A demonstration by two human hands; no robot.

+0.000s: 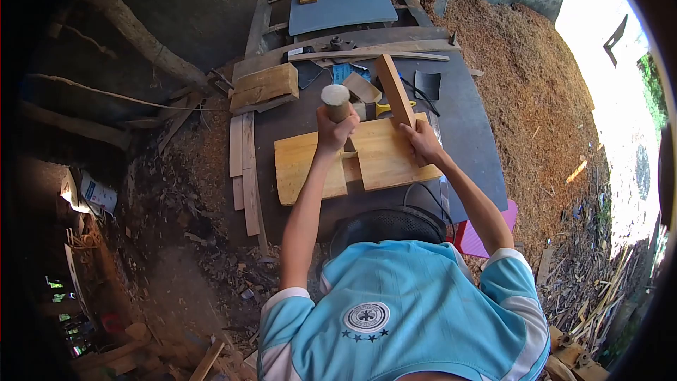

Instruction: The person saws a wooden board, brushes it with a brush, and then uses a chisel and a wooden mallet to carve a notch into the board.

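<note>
- My left hand (pixel 334 127) is wrapped tight around a round wooden mallet (pixel 336 101); its pale end face points up and away from me, so its long axis runs nearly straight up out of my fist.
- Under that hand lies the left wooden board (pixel 307 167), flat on the dark table (pixel 465 127), its long side running across in front of me.
- Just right of my left hand, touching that board, is the larger right board (pixel 384 155), also flat, its far edge tilted slightly away to the right.
- My right hand (pixel 423 142) is closed around the lower end of a narrow wooden batten (pixel 395 92), pressing it down on the right board.
- The batten's long axis runs away from me, leaning a little left; its far end points beyond my hands toward the clutter at the back of the table.
- Past my left hand, further back and to the left, a thick wood block (pixel 264 87) sits at the table's corner.
- Right of my right hand, beyond the table edge, sawdust (pixel 536 92) covers the ground.
</note>
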